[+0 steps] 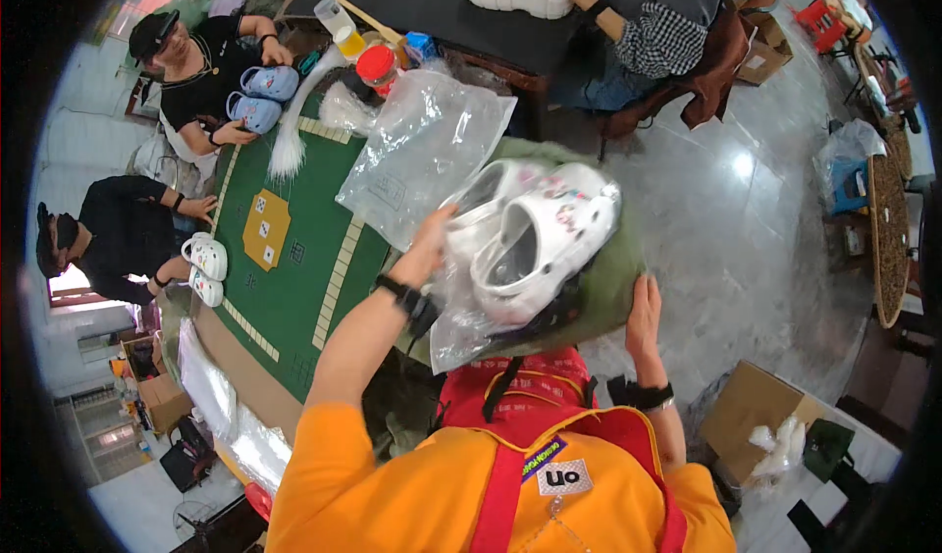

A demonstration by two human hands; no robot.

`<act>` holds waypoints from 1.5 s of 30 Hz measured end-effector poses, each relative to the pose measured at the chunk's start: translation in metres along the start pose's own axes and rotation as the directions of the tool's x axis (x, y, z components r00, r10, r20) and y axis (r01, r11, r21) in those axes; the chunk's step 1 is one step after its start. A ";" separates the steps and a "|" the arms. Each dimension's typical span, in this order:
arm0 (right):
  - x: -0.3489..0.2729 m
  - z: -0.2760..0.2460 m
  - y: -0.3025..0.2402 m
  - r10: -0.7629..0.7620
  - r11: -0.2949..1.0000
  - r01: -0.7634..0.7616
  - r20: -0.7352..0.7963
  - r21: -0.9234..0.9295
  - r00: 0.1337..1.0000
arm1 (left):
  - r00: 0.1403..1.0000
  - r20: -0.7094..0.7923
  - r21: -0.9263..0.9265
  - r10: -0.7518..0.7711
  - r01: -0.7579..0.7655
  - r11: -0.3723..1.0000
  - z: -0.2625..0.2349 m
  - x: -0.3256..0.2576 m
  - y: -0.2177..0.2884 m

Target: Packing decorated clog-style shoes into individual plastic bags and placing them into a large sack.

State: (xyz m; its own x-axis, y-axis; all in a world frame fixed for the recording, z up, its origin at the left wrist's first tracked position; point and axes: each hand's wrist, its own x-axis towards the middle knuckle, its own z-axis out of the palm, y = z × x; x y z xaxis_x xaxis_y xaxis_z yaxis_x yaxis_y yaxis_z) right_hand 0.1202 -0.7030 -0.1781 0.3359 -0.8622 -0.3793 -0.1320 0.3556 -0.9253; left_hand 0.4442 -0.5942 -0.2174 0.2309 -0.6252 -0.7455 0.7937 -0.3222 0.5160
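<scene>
Left hand (424, 246) gripped clear bag (454, 329) around white clogs (574, 244) | right hand (644, 319) lay at edge of green sack (610, 293)

White clogs (562, 241), colourful charms (567, 216) on top, tilted, clear plastic (453, 332) along lower left

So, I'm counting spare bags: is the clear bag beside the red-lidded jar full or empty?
Empty, it seems: the clear bag looks flat, with no contents showing through the plastic.
</scene>
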 end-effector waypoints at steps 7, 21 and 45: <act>0.024 -0.003 0.014 0.091 0.979 -0.031 -0.302 0.200 0.949 | 0.980 -0.155 0.280 -0.124 0.164 0.946 0.045 0.015 0.031; 0.128 0.002 -0.009 -0.006 0.964 0.033 0.102 -0.265 0.995 | 0.673 0.645 0.737 0.361 -0.673 -0.063 0.028 -0.016 0.044; 0.061 0.066 -0.032 -0.318 0.838 0.404 0.274 -0.368 0.908 | 0.648 0.722 0.674 0.241 -0.583 -0.453 0.028 0.085 0.002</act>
State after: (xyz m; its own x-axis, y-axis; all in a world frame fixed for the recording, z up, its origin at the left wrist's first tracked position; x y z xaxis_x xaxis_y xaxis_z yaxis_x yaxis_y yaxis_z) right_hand 0.2065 -0.7434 -0.1711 0.6020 -0.7970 -0.0488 -0.3177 -0.1830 -0.9304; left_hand 0.4493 -0.6681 -0.2685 -0.0656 -0.9964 -0.0545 -0.8740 0.0310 0.4849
